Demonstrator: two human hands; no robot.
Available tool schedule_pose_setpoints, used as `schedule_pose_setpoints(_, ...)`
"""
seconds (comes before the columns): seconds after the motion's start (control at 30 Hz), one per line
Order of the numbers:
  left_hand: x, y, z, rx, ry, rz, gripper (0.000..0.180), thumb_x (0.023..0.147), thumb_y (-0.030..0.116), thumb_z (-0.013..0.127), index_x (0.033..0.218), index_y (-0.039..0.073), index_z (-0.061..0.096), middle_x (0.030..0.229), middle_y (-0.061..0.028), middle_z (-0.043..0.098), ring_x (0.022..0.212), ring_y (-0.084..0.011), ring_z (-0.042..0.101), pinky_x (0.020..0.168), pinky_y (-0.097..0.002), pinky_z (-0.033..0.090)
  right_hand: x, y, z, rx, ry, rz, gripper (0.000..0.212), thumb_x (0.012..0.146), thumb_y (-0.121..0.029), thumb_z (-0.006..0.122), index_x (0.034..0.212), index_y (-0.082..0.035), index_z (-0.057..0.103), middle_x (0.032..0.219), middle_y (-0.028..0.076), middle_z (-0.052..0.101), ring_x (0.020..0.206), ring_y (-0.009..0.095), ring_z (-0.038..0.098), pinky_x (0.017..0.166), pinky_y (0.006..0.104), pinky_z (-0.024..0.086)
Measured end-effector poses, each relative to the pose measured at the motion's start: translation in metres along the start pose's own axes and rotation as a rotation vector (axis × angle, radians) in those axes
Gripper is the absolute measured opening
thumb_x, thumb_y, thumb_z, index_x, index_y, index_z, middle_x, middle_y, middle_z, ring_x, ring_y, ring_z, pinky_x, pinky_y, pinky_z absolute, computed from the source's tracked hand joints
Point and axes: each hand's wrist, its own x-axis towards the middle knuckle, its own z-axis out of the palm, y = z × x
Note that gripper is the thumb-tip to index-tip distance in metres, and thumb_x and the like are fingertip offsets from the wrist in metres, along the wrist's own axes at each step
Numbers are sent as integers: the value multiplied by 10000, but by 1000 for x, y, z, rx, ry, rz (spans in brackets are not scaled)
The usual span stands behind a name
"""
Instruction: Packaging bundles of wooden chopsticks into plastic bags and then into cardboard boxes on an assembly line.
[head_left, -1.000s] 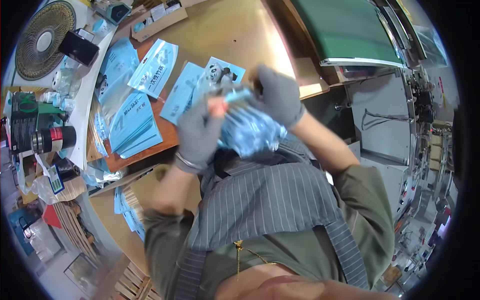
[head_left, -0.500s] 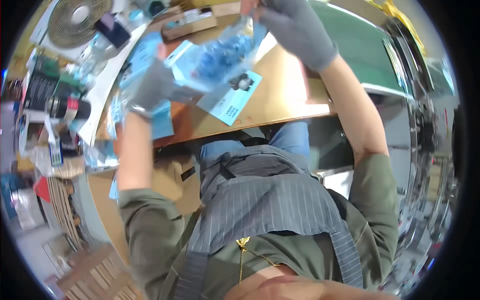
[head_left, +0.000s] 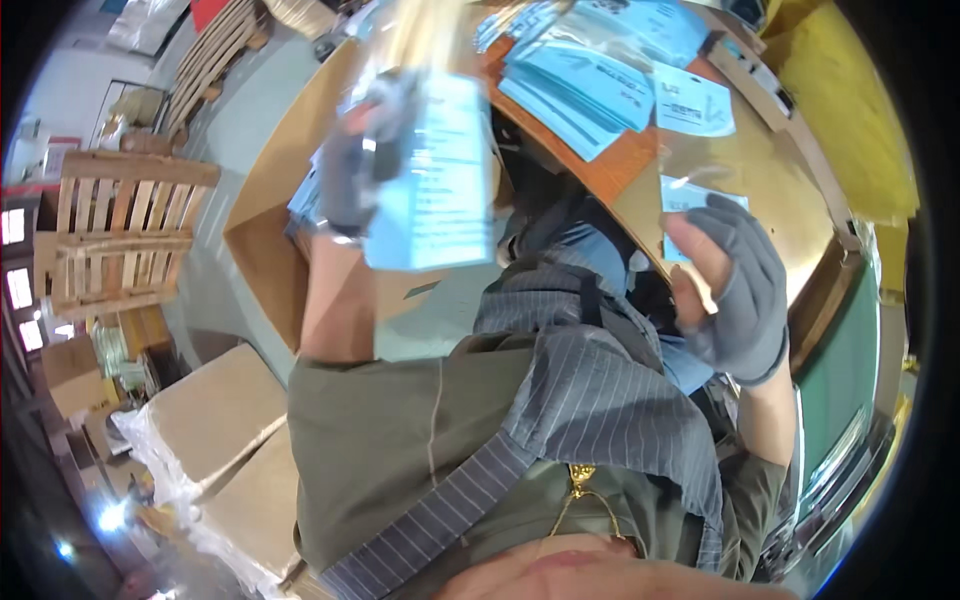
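Note:
My left hand (head_left: 350, 170), in a grey glove with bare fingertips, is closed on a clear plastic packet with a light blue printed card (head_left: 440, 180). The packet is blurred and hangs above an open cardboard box (head_left: 265, 225). Blue cards or packets (head_left: 303, 200) show inside the box beside my left wrist. My right hand (head_left: 740, 290), gloved alike, is over the table's near edge with nothing in it, its thumb apart from the bent fingers. Just beyond those fingers lies a blue card (head_left: 675, 195), partly hidden by them.
On the wooden table (head_left: 790, 190) lie a fanned stack of blue cards (head_left: 575, 95) and a bagged blue card (head_left: 690, 100). A yellow plastic bag (head_left: 840, 110) is at the far right. Wooden pallets (head_left: 125, 235) and wrapped cartons (head_left: 215, 420) stand on the left.
The view has turned left. My left hand has carried the packet off the table to over the cardboard box. My right hand has let go of the bag and come down nearer me.

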Motion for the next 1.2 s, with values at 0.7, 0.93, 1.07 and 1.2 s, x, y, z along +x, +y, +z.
schedule_pose_setpoints(0.7,9,-59,32,877,224,23,459,911,315,540,1190,-50,547,1141,-236,589,1047,-348,563,912,-399,441,-197,74,107,-335,266,1085,434,852,-264,569,1204,-21,493,1152,203,527,1047,384,512,868,443,426)
schedule_pose_setpoints(0.93,-52,-71,345,737,-817,931,577,803,301,629,1239,-45,477,1313,-224,466,1195,-363,458,1010,-414,358,-282,47,151,-693,434,1032,485,749,-319,603,1137,-43,514,1226,213,483,1151,373,458,972,498,346)
schedule_pose_setpoints(1.07,-69,-112,398,697,-1077,966,545,743,202,598,1207,-57,475,1377,-256,364,1150,-408,473,947,-440,408,-288,50,162,-556,480,1033,518,781,-311,581,1215,-42,492,1308,204,460,1220,357,438,1013,488,332)
schedule_pose_setpoints(1.2,-32,-109,400,662,-1143,1051,281,751,162,569,981,1,591,1230,-224,523,934,-381,563,762,-457,468,-293,53,181,-664,484,1062,513,837,-338,514,1249,-34,474,1364,220,416,1275,359,393,1030,507,308)
